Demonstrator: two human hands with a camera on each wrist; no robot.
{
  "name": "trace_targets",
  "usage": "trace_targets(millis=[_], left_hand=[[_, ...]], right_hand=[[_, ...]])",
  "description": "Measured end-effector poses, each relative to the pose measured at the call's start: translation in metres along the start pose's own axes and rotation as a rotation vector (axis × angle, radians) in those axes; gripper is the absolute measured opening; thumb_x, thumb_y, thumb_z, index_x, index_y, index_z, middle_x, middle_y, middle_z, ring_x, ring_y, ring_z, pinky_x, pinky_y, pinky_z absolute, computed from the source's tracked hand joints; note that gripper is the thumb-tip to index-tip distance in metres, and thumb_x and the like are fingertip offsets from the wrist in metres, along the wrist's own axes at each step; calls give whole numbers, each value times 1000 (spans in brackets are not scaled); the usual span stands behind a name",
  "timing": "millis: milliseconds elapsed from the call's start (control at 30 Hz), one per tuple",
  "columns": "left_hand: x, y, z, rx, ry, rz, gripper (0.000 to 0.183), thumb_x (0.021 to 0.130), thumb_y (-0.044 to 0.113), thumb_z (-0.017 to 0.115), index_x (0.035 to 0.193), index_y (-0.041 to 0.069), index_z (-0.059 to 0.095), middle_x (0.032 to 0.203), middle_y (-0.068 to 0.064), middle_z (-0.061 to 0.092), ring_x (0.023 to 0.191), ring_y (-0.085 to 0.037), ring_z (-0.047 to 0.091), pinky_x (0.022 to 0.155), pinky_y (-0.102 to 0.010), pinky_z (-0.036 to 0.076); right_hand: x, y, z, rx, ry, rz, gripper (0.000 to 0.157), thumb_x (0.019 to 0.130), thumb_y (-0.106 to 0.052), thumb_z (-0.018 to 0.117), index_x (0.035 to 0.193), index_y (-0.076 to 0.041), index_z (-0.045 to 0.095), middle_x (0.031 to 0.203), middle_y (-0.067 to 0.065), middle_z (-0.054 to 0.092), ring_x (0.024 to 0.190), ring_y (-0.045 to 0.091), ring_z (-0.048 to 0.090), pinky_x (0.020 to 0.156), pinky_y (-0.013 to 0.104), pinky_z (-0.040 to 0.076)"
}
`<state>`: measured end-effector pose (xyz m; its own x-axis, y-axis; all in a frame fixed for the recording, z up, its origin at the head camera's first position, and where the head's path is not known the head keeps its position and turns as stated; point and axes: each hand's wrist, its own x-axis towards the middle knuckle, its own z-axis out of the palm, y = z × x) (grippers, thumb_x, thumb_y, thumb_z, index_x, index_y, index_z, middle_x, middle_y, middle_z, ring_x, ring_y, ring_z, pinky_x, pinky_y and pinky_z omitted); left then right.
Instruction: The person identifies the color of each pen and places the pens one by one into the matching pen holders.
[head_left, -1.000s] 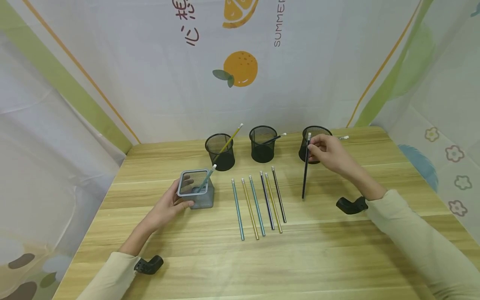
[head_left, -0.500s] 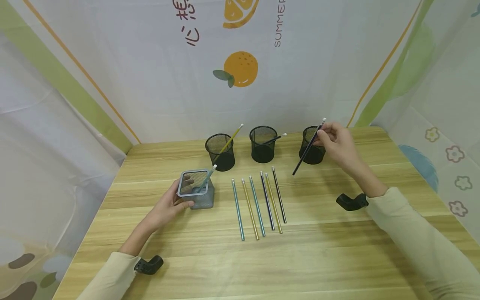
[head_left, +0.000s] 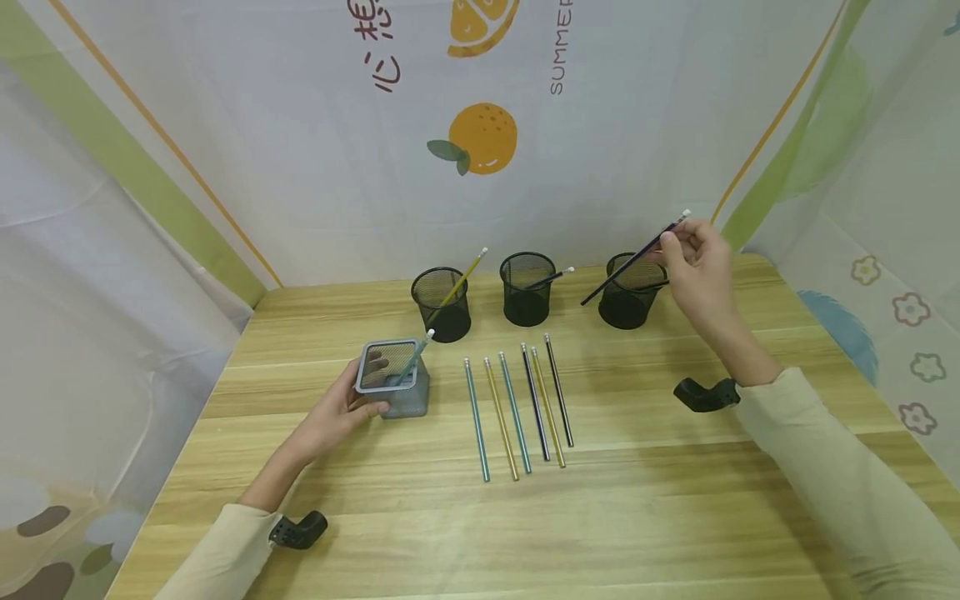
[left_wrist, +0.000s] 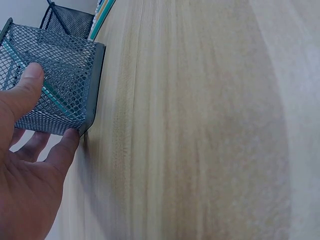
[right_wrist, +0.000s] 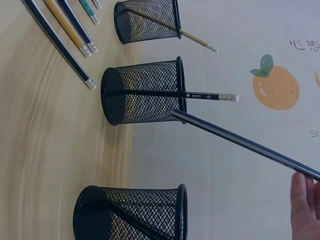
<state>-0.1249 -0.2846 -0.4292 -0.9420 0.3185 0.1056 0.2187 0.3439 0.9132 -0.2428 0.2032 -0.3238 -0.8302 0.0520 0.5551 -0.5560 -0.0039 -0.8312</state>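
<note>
On the worktop (head_left: pixel 600 517), the left hand (head_left: pixel 337 417) grips a square pencil holder (head_left: pixel 405 402), near loose pencils (head_left: pixel 515 417). Farther off, the right hand (head_left: pixel 701 267) pinches a dark pencil (head_left: pixel 622 270) near its eraser; its long axis slants down leftward, in the head view ending between the middle cup (head_left: pixel 527 312) and right cup (head_left: pixel 624 313). The step looks like aiming it at a cup, which seems to call for steepening it over the opening.

3 black cups (head_left: pixel 526 312) obstruct behind 6 loose pencils (head_left: pixel 515 412), with passing room in front.

Square holder (head_left: pixel 408 402), round cups (head_left: pixel 527 308): metal-looking mesh. Pencils (head_left: pixel 515 413): smooth, glossy. Tabletop (head_left: pixel 637 525): wood-grained, satin. Backdrop (head_left: pixel 600 175): matt cloth.
</note>
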Motion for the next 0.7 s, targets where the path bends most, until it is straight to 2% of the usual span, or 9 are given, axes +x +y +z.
trace_targets(millis=[167, 467, 700], left_hand=[[0, 1, 0, -2, -2, 2, 76, 95, -7, 66, 158, -1, 22, 155, -28, 33, 140, -47, 35, 111, -50, 37], [1, 0, 0, -10, -6, 14, 76, 95, -8, 65, 158, -1, 22, 155, -28, 32, 141, -47, 34, 111, -51, 37], [1, -1, 0, -16, -6, 13, 76, 95, -8, 66, 157, -2, 22, 156, -28, 32, 141, -46, 34, 111, -50, 37]], right_hand=[[3, 1, 2, 105, 70, -46, 4, 101, 6, 53, 101, 6, 57, 94, 19, 56, 82, 23, 66, 83, 29, 59], [8, 1, 8, 156, 129, -91, 4, 101, 8, 52, 102, 9, 56, 96, 19, 55, 87, 24, 64, 86, 31, 59], [12, 1, 17, 194, 138, -124, 6, 100, 11, 51, 101, 7, 56, 99, 20, 54, 88, 25, 64, 87, 32, 58]])
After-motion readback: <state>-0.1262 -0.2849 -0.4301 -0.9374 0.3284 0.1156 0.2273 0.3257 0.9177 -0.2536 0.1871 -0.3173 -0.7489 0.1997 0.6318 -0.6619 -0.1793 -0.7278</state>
